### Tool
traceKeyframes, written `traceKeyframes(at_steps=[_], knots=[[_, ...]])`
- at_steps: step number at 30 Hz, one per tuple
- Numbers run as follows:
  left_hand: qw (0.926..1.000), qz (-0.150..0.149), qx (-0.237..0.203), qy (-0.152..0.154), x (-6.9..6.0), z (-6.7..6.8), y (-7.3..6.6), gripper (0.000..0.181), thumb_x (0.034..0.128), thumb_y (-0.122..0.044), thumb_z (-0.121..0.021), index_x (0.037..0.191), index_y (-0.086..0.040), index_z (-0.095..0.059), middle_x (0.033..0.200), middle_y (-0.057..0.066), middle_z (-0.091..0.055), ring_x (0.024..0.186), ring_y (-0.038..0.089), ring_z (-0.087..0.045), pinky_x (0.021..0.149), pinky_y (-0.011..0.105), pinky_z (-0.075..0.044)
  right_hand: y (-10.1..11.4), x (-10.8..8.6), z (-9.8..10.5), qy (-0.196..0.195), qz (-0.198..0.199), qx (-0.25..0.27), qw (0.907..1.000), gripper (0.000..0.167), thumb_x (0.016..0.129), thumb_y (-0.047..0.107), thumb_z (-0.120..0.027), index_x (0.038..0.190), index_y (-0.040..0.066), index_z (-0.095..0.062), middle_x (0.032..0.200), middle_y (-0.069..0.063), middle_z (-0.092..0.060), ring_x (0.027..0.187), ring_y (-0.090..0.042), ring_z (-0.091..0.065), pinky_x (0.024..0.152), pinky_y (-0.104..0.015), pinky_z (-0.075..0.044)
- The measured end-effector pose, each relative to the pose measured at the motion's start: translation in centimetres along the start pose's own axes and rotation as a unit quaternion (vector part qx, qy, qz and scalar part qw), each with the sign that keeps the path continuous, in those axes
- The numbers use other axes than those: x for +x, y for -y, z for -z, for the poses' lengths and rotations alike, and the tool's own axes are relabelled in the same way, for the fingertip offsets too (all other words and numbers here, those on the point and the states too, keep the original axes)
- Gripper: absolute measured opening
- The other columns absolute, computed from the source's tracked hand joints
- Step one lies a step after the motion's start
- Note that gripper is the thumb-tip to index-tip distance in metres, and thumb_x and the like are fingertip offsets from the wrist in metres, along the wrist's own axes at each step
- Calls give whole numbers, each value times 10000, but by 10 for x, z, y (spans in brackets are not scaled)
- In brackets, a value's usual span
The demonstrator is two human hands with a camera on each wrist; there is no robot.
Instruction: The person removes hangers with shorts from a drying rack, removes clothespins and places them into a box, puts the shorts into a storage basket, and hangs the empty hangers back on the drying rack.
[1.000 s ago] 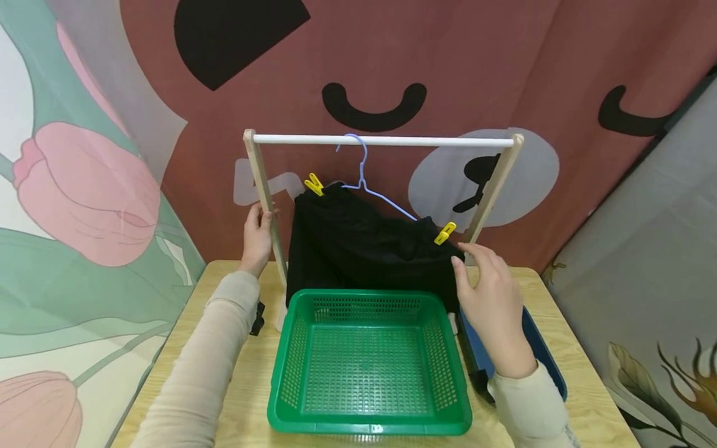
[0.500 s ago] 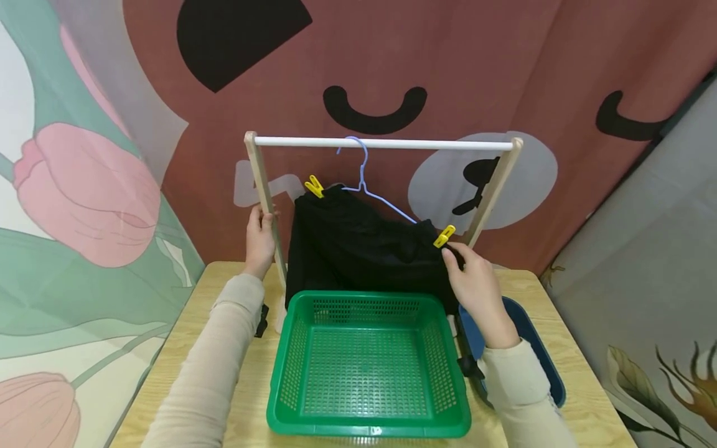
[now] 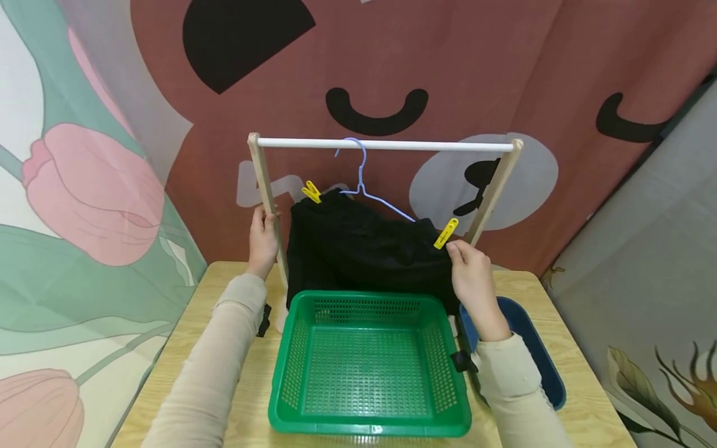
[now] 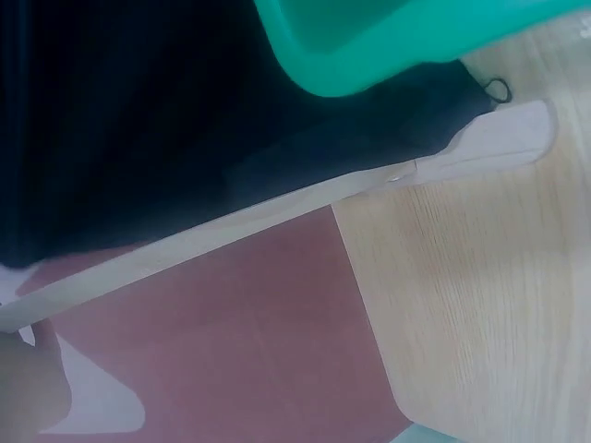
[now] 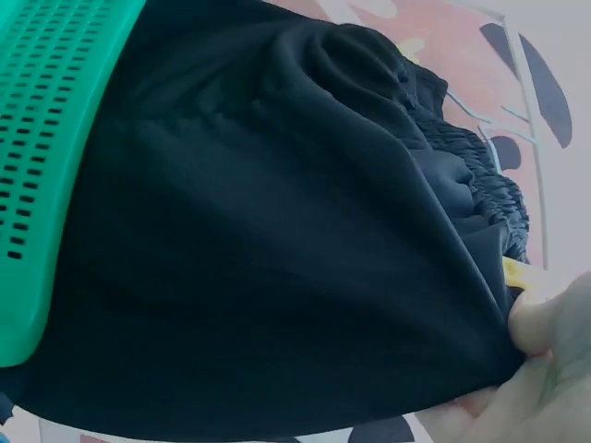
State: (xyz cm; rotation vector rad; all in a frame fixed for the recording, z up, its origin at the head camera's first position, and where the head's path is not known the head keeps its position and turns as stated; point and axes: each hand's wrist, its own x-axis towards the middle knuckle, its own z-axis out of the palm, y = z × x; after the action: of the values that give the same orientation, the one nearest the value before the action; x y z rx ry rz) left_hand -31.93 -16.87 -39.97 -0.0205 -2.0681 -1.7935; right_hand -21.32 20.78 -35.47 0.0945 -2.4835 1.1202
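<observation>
Black cloth (image 3: 364,249) with a gathered edge (image 5: 489,189) hangs from a blue hanger (image 3: 363,177) on the rack's white bar (image 3: 426,146). A yellow clip (image 3: 312,192) sits at its upper left and another yellow clip (image 3: 446,234) at its upper right. The left hand (image 3: 262,242) grips the rack's left wooden post (image 3: 262,177). Just below the right clip, the right hand (image 3: 473,283) pinches the cloth's corner between thumb and fingers; in the right wrist view that hand (image 5: 545,369) holds the cloth beside the clip.
A green basket (image 3: 370,429) stands in front of the cloth on the wooden table (image 3: 224,274). To its right is a blue tray (image 3: 551,373), partly under the right forearm. The rack's right post (image 3: 495,193) rises behind the right hand. A patterned curtain hangs behind.
The right hand has moved left and up to the cloth's corner and closed on it. The right yellow clip has tilted more upright. The left hand stays on the post.
</observation>
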Motion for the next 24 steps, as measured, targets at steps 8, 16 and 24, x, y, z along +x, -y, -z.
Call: traceKeyframes(at_steps=[8, 16, 24], knots=[[9999, 137, 98, 33, -1, 0, 0, 470, 1039, -313, -336, 1377, 4, -415, 1314, 202, -517, 1312, 315, -451, 1113, 472, -321, 6, 3, 1, -654, 313, 32, 9974, 306, 1033, 196, -486, 956, -52, -648, 886, -265, -654, 799, -423, -584, 766, -519, -452], [9995, 30, 239, 201, 0, 2, -4, 446, 1041, -300, -354, 1354, 14, -407, 1312, 224, -512, 1286, 341, -447, 1099, 489, -329, 6, 8, 5, -1263, 589, 63, 9902, 307, 1013, 201, -501, 930, -55, -650, 720, -225, -567, 689, -354, -513, 679, -414, -394], [9997, 115, 150, 148, 0, 0, -6, 429, 1047, -274, -356, 1357, 17, -419, 1310, 222, -527, 1271, 337, -468, 1094, 456, -341, 9, 14, 21, -1661, 569, 165, 9843, 338, 1007, 229, -502, 892, -57, -642, 702, -202, -536, 656, -247, -412, 636, -265, -301]])
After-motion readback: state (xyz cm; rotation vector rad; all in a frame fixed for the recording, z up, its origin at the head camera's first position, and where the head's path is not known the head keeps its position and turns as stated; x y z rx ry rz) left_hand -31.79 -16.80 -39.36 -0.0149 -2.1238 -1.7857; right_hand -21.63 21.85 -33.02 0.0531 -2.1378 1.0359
